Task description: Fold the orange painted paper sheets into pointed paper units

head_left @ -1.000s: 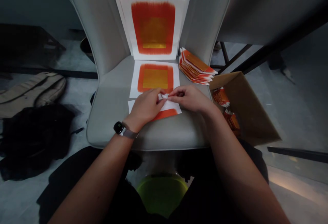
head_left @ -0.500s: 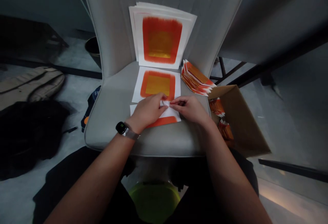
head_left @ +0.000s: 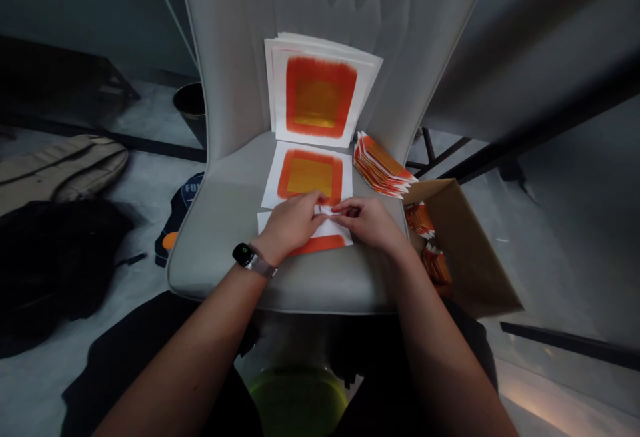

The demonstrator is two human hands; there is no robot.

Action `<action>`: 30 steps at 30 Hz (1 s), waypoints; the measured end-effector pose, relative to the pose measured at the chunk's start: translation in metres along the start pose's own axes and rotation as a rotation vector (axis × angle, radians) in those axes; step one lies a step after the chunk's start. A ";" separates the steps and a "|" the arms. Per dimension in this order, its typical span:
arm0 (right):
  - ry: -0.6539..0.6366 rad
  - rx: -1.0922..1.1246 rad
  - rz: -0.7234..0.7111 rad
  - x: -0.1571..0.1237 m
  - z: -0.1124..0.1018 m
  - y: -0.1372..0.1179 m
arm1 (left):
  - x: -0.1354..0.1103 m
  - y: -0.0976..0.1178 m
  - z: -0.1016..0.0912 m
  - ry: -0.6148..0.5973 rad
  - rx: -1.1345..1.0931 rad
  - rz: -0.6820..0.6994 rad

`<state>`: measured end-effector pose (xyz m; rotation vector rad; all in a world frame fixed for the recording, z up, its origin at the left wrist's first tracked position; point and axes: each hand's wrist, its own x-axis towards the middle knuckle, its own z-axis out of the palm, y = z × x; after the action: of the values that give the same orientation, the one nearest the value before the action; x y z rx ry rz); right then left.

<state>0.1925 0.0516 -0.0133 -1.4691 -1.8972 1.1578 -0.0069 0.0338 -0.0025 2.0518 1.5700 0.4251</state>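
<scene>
Paper sheet (head_left: 327, 229) lay on the seat of a pale padded chair (head_left: 220, 257), its upper edge turned into a small raised white fold and a strip of orange paint showing along its near side. The left hand (head_left: 293, 224), with a black smartwatch (head_left: 245, 255) on its wrist, rested on the sheet, its fingers curled and pinching the fold from the left. The right hand (head_left: 367, 222) came in from the other side, its fingers bent and gripping the same fold, so the two hands nearly met over the paper. Just above them lay a second painted sheet (head_left: 310, 177), an orange square with a yellow centre, touching the folded one. A stack of painted sheets (head_left: 317, 94) leaned against the chair back. To the right of the seat sat a pile of folded orange-and-white papers (head_left: 381, 168), near the right hand. Beside it, a cardboard box (head_left: 467, 244) held more folded papers (head_left: 420, 220). A tan bag (head_left: 60, 170) and a black bag (head_left: 50, 257) lay on the floor.
</scene>
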 end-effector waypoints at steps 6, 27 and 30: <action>-0.001 0.007 0.025 0.000 0.001 -0.001 | 0.000 0.001 -0.001 -0.006 0.014 -0.009; 0.000 -0.002 0.135 -0.003 -0.013 0.006 | 0.005 -0.006 -0.001 -0.060 -0.093 -0.036; 0.017 -0.005 0.148 -0.002 -0.012 0.006 | 0.004 -0.004 -0.004 -0.057 -0.076 0.019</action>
<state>0.2057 0.0543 -0.0113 -1.6402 -1.8065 1.2020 -0.0111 0.0388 -0.0019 2.0055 1.4796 0.4236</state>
